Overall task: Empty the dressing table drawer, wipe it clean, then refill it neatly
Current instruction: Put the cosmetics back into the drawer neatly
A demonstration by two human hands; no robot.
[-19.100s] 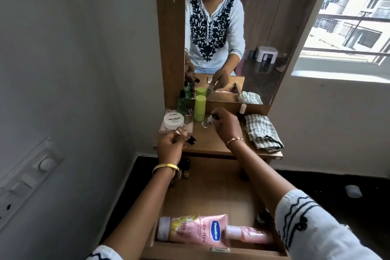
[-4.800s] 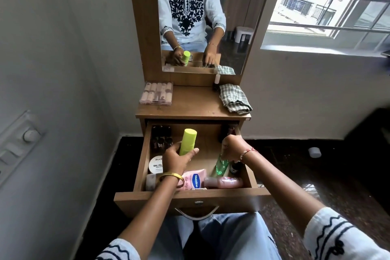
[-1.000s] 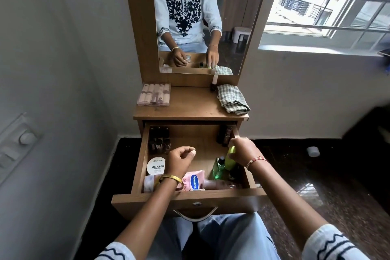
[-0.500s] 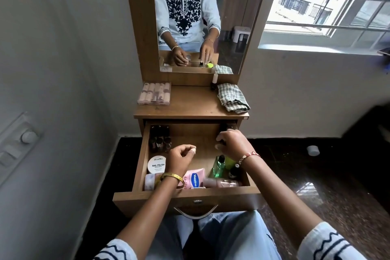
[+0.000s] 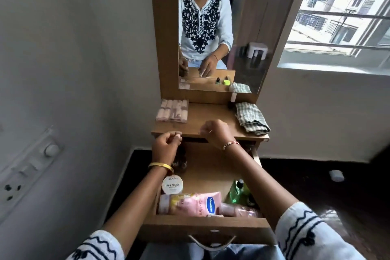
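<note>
**Refill nearly done, hands lifted to the tabletop edge**

Drawer (image 5: 207,222) pulled wide at lower centre, smooth wood laminate, likely left open for the last items. Tabletop (image 5: 211,120) at mid-frame bearing soft checked cloth (image 5: 252,120) at right, probably parked after wiping, and clear ribbed case (image 5: 172,111) at left, not yet returned. Pink glossy tube (image 5: 196,203) laid flat along drawer front; round white jar (image 5: 172,185) and green bottle (image 5: 237,191) behind. Left hand (image 5: 166,148) and right hand (image 5: 217,135) loosely curled, seemingly empty.

A pink tube (image 5: 191,205) with a blue logo is lying in the brown wooden drawer (image 5: 211,226). A green bottle (image 5: 237,192) is showing beside it. A green-and-white checked cloth (image 5: 251,120) is resting on the brown bench (image 5: 211,118).
</note>
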